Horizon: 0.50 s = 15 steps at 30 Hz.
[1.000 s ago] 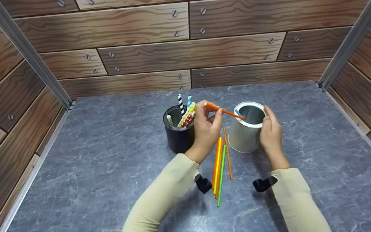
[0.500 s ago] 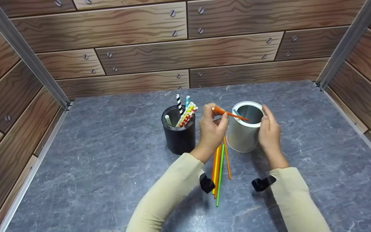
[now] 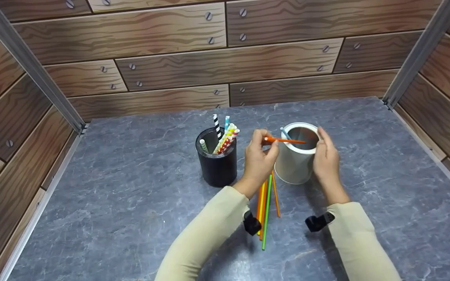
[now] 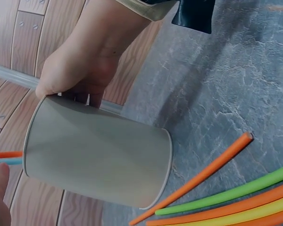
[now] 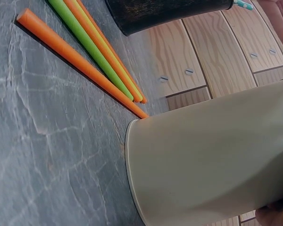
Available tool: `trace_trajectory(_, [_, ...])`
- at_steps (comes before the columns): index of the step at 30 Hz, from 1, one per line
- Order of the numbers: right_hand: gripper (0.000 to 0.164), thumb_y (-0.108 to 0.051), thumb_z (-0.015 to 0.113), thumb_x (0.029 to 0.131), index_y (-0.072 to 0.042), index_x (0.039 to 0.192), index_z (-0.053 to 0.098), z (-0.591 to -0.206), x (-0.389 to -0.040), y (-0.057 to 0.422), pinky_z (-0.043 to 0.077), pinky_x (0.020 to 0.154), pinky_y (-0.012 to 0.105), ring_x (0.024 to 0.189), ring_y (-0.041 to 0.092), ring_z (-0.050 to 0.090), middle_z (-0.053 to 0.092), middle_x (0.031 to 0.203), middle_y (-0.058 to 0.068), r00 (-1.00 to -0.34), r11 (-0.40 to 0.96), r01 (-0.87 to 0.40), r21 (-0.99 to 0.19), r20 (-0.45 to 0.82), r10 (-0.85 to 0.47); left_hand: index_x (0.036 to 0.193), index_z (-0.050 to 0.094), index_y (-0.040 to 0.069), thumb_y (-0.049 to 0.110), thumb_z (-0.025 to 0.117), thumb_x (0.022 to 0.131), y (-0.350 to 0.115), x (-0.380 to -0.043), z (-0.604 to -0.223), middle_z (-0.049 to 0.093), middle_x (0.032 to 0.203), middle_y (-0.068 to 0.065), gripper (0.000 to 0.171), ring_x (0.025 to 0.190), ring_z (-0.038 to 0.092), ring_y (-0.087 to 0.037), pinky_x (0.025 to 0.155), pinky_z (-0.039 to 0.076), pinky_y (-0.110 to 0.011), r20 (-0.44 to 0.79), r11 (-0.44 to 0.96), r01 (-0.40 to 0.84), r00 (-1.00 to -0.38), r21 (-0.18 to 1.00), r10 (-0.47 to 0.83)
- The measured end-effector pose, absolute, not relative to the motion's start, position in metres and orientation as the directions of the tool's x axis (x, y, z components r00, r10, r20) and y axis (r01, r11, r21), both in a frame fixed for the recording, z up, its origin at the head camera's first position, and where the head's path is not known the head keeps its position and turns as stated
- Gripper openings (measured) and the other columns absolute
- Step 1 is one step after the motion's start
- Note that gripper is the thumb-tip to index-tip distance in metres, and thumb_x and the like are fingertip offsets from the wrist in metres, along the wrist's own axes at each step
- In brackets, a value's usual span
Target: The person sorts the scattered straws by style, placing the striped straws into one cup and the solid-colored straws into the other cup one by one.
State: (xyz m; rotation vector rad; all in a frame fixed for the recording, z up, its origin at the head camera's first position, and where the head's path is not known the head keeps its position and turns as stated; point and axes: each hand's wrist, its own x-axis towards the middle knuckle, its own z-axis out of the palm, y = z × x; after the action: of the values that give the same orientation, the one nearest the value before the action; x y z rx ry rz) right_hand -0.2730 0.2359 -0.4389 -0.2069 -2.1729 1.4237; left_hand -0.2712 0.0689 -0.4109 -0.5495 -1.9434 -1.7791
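Note:
In the head view my left hand (image 3: 261, 160) pinches an orange straw (image 3: 287, 140) between thumb and fingers. The straw lies nearly level, its far end over the mouth of a pale grey can (image 3: 294, 168). A light blue straw (image 3: 285, 132) leans against the can's rim from inside. My right hand (image 3: 326, 164) holds the can by its right side, and the can stands upright on the table. Seen from the left wrist, the right hand (image 4: 78, 70) grips near the rim while the orange straw (image 4: 7, 154) enters the mouth beside the blue one.
A black cup (image 3: 218, 169) with several patterned straws (image 3: 227, 140) stands left of my left hand. Between the arms lie loose orange, yellow and green straws (image 3: 266, 218) on the grey marbled table (image 3: 123, 203). Wood-patterned walls (image 3: 174, 74) enclose the table's back and sides.
My left hand has moved right and slightly nearer, away from the black cup. The orange straw has turned more level, its tip further over the can's mouth. The right hand stays on the can.

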Motion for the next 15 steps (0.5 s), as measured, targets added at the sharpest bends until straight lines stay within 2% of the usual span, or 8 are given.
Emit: trace_trajectory(15, [0.046,-0.011,0.028,0.094,0.000,0.136,0.044,-0.4390,-0.2731,0.2362,0.027,0.109,0.036,0.132,0.028,0.036,0.045,0.138,0.015,-0.844,0.444,-0.154,-0.883,0.351,0.405,0.087,0.049,0.002,-0.005,0.059,0.079,0.0628,-0.2705,-0.4192,0.059,0.081,-0.013,0.014,0.079,0.062,-0.018,0.064,0.053,-0.024,0.555,0.086,0.553,-0.832,0.829,0.007])
